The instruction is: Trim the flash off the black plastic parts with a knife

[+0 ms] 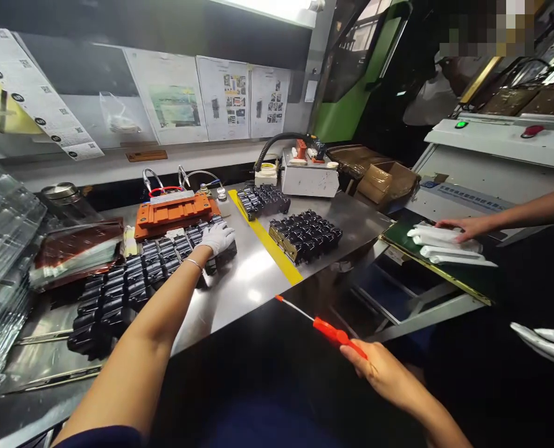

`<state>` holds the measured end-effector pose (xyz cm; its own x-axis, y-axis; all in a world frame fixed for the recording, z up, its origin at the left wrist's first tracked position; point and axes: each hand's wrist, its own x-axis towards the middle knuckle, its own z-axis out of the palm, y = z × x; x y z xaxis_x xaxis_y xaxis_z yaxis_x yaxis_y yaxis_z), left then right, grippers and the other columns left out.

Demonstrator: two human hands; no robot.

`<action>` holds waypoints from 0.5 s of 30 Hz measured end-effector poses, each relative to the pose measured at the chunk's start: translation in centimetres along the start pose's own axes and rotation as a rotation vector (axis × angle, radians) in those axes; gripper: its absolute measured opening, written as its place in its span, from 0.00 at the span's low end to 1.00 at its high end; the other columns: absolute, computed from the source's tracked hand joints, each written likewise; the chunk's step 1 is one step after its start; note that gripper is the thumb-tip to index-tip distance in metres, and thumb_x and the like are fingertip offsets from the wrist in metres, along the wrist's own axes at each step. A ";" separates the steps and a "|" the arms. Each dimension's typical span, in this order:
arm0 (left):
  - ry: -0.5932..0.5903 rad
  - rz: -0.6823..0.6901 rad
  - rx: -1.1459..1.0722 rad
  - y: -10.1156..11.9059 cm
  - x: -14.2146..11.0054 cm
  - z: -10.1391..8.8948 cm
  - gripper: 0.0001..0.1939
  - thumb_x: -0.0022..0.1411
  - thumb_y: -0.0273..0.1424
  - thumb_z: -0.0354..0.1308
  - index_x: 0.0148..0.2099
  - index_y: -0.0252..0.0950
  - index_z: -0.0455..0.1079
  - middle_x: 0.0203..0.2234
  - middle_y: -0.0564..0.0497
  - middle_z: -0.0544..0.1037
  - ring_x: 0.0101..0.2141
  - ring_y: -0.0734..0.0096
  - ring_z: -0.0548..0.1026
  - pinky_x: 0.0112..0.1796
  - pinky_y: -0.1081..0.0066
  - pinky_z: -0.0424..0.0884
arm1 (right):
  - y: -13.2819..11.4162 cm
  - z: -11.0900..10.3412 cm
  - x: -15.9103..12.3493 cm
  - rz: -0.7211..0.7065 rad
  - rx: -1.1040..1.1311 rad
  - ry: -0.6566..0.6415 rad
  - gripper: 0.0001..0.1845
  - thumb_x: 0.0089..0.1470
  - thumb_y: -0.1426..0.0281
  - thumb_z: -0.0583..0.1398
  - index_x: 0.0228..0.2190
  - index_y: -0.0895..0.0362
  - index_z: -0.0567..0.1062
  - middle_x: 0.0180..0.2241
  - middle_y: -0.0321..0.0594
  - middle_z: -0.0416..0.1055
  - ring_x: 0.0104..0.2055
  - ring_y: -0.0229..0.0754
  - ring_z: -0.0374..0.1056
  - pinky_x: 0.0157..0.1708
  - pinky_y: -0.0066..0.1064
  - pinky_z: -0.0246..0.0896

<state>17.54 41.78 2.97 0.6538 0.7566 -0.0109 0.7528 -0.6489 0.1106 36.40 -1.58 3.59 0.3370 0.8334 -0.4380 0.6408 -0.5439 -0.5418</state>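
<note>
My left hand [218, 238], in a white glove, lies on top of the right end of a long row of glossy black ribbed parts [139, 274]. Its fingers are stretched over the parts, and the undersides are hidden. Bare and closed, my right hand [382, 367] grips a red-handled tool [335, 334] with a thin metal shaft and a small red tip. That tool points up and left, near the front edge of the metal table [232, 298]. Behind my left hand stands an orange fixture [176, 214] with hoses.
Two more black blocks of parts [306, 235] sit beyond the yellow stripe [272, 246]. Clear plastic trays [6, 267] are stacked at left. A grey-white box [309, 173] stands behind. At right, a co-worker's hand [467, 228] touches white rolls [444, 242] on a green-topped bench [486, 270].
</note>
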 end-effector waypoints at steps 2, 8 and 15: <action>0.011 0.007 -0.006 -0.2 -0.1 0.0 0.21 0.67 0.39 0.56 0.60 0.38 0.66 0.63 0.42 0.63 0.61 0.50 0.63 0.59 0.43 0.59 | -0.5 0.7 0.4 -0.065 0.040 -0.082 0.35 0.54 0.36 0.40 0.22 0.54 0.57 0.22 0.36 0.60 0.26 0.39 0.57 0.29 0.32 0.51; 0.031 0.012 -0.026 -0.8 -0.3 0.3 0.22 0.67 0.38 0.56 0.60 0.38 0.66 0.62 0.42 0.64 0.59 0.52 0.65 0.57 0.44 0.63 | -0.4 1.7 1.3 -0.051 0.001 -0.143 0.37 0.50 0.33 0.38 0.21 0.54 0.56 0.21 0.35 0.57 0.26 0.39 0.55 0.30 0.32 0.52; 0.036 0.010 -0.054 -0.9 -0.4 0.3 0.22 0.67 0.39 0.57 0.60 0.38 0.66 0.61 0.42 0.65 0.58 0.52 0.67 0.56 0.45 0.64 | -1.4 1.6 1.0 -0.189 -0.014 -0.153 0.36 0.51 0.34 0.41 0.23 0.55 0.60 0.25 0.37 0.62 0.30 0.41 0.59 0.32 0.31 0.57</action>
<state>16.62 42.08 2.61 0.6571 0.7533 0.0265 0.7406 -0.6517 0.1638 34.71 -0.15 2.80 0.1020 0.8952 -0.4339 0.6927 -0.3770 -0.6149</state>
